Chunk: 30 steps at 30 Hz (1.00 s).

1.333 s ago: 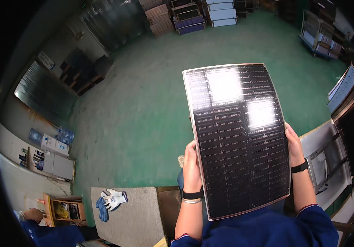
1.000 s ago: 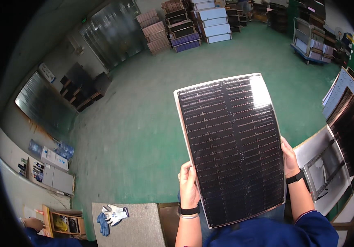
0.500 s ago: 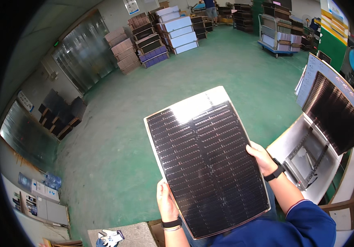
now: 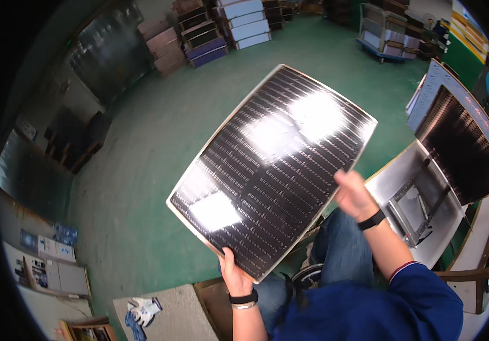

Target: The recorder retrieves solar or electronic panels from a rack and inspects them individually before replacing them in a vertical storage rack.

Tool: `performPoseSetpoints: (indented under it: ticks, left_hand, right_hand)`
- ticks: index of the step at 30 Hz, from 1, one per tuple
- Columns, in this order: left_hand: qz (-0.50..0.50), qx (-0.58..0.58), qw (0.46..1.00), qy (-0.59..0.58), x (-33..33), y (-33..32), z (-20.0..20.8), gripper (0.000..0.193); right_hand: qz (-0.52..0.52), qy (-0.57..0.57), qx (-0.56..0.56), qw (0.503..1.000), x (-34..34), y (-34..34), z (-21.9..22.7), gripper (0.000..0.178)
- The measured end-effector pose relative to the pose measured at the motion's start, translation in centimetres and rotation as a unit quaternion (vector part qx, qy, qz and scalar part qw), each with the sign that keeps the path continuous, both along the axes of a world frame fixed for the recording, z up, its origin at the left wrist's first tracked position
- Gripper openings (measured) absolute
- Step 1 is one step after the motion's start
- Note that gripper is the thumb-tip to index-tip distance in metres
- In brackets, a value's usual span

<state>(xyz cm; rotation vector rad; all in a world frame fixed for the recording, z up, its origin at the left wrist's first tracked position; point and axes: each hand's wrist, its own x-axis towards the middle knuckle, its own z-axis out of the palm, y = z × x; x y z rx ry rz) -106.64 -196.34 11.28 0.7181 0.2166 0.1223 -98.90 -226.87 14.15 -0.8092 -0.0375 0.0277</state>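
Note:
A large rectangular black panel with a pale rim and rows of small slot-like marks is tilted in front of me, bright glare on its glossy face. My left hand is closed on its near edge, thumb on top and fingers hidden underneath. On the right edge, my right hand grips with the thumb over the rim; it is slightly blurred. To the right, a hinged white board stands raised with a similar dark panel on it. Below that lies a pale flat bed bearing a metal frame.
White-and-blue gloves lie on a grey board at lower left. Stacks of boards stand far back, with a loaded blue trolley at far right. Water bottles and boxes line the left wall. The floor is green.
The panel has turned clockwise and tilted, its far end swinging right, and glare now covers more of it. My left hand moved from its left edge to its near edge; my view shifted down.

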Motion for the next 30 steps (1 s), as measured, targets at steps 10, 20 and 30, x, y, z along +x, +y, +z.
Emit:
performPoseSetpoints:
  ticks: [10, 20, 30]
  left_hand:
    - [-0.005, 0.083, 0.996, 0.02, 1.2, 3.1, 1.0, 0.046]
    - [-0.036, 0.077, 0.996, 0.002, 1.5, 4.0, 1.3, 0.045]
    - [-0.008, 0.084, 0.996, 0.043, 1.5, 4.5, 1.1, 0.046]
  right_hand:
    - [-0.187, -0.013, -0.07, 0.98, 0.2, -12.5, 1.1, 0.042]
    - [-0.182, 0.015, -0.098, 0.978, -0.8, -11.5, 0.0, 0.04]
    - [-0.169, 0.01, -0.099, 0.981, -0.8, -11.4, -0.4, 0.04]
